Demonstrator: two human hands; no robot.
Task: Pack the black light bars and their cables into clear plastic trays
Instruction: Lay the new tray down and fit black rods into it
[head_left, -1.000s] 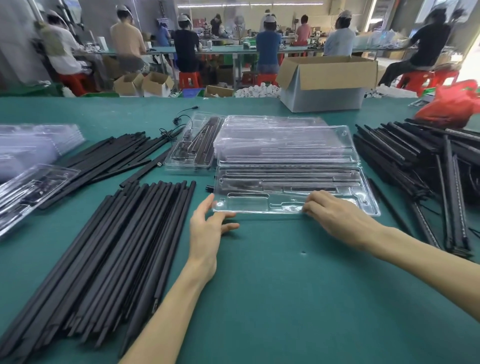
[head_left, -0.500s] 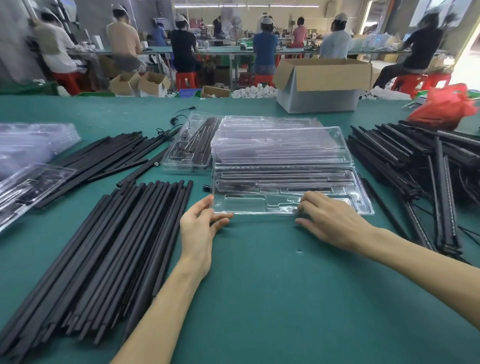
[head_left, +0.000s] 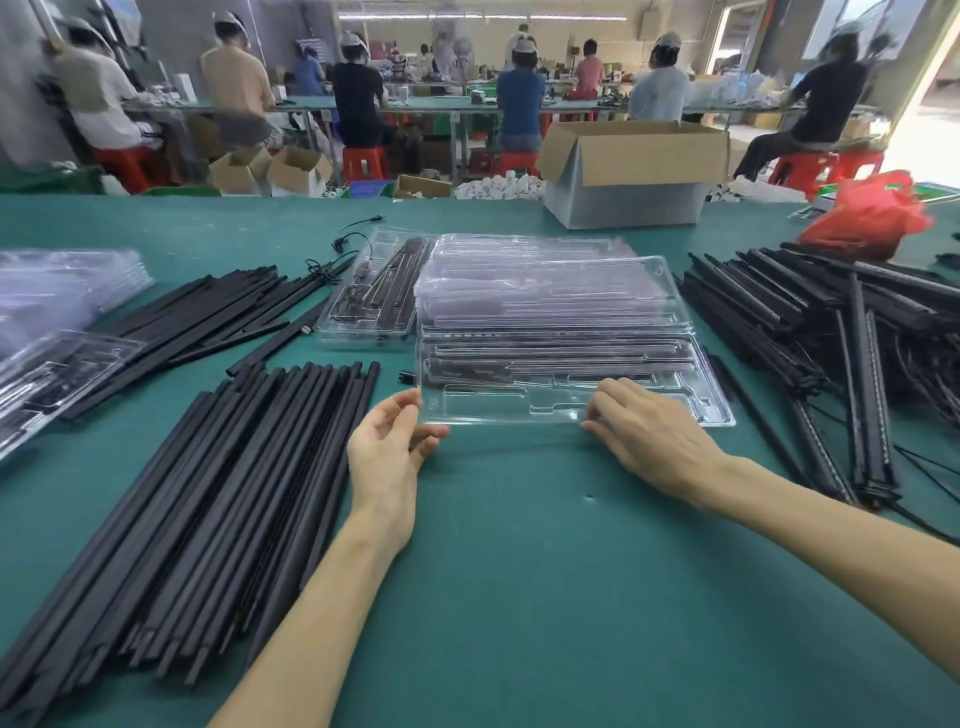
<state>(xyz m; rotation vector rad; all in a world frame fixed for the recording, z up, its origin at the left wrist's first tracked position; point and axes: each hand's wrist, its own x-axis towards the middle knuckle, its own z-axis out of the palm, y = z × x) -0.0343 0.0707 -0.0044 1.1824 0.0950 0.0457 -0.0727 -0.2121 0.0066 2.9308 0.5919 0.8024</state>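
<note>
At mid-bench, left hand (head_left: 387, 452) has slid to the tray (head_left: 519, 408) corner, right hand (head_left: 649, 436) on its rim — pinch unclear; seemingly steadied for loading.
</note>
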